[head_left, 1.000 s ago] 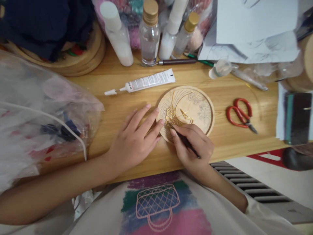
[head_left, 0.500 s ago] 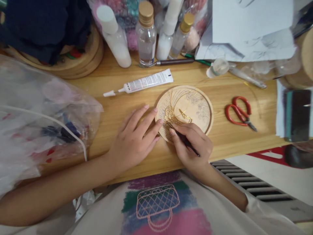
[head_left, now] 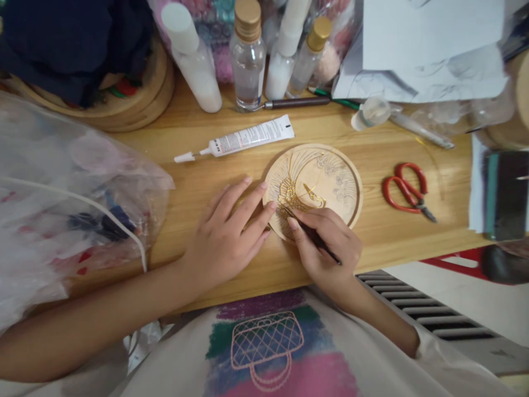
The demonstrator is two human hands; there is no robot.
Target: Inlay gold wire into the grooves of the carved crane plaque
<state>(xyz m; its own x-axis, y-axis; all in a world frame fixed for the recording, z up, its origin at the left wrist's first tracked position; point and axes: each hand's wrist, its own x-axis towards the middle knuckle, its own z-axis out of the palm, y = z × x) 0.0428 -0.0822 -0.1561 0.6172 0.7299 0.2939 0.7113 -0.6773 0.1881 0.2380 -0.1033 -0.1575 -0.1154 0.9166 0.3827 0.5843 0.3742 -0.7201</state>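
Note:
A round wooden plaque (head_left: pixel 341 193) lies on the wooden table, with a printed line drawing and gold wire shapes on its left and middle parts. My left hand (head_left: pixel 227 234) lies with fingers spread at the plaque's left rim, fingertips touching or close to it. Between the thumb and fingers of my right hand (head_left: pixel 328 242) are dark tweezers (head_left: pixel 318 241), their tips down at the gold wire (head_left: pixel 289 193) on the lower left of the plaque. Whether the tips pinch any wire is too small to tell.
Behind the plaque lie a white glue tube (head_left: pixel 252 136) and a dark-handled tool (head_left: pixel 295 103), with several bottles further back. Red-handled pliers (head_left: pixel 407 187) and a phone (head_left: pixel 510 193) are at the right. A plastic bag (head_left: pixel 82 193) covers the left side.
The view has shifted very slightly. My right hand and the tweezers have moved a little to the right; my left hand stays in place.

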